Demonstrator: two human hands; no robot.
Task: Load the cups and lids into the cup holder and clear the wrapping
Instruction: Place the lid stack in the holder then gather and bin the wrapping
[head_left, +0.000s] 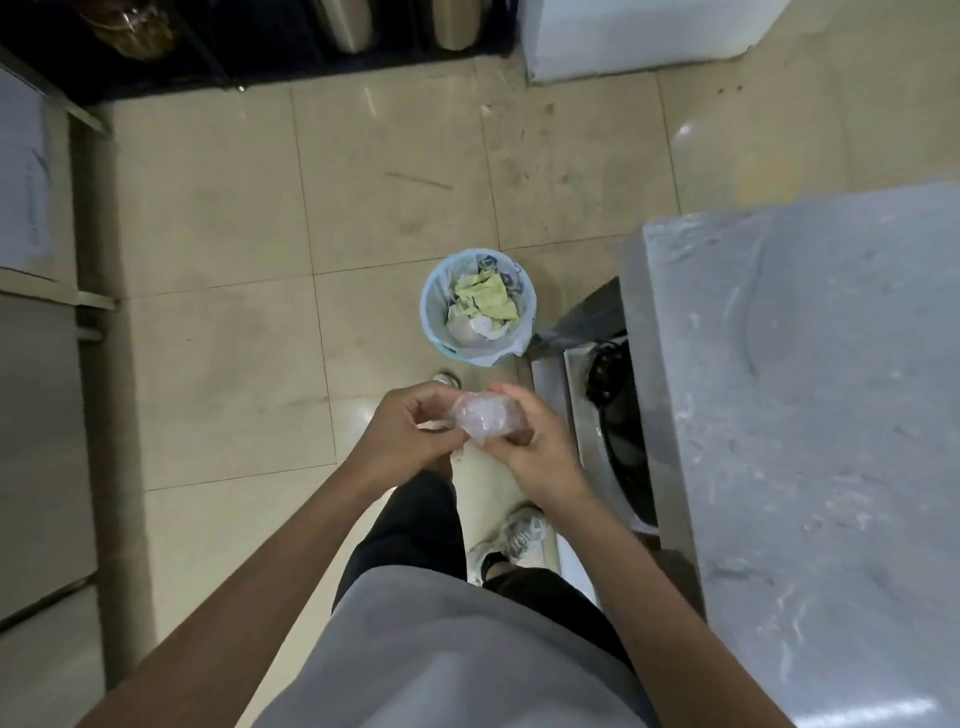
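Along the left edge stands a steel cabinet (31, 441). Beige floor tiles (218, 218) fill the middle. At centre, the left hand (402, 434) and right hand (535, 447) have their fingers curled closed around a crumpled clear wrapping (480, 418), held above the floor. Just beyond it sits a lined bin (478, 306) of rubbish. A grey desk (810, 415) fills the right side.
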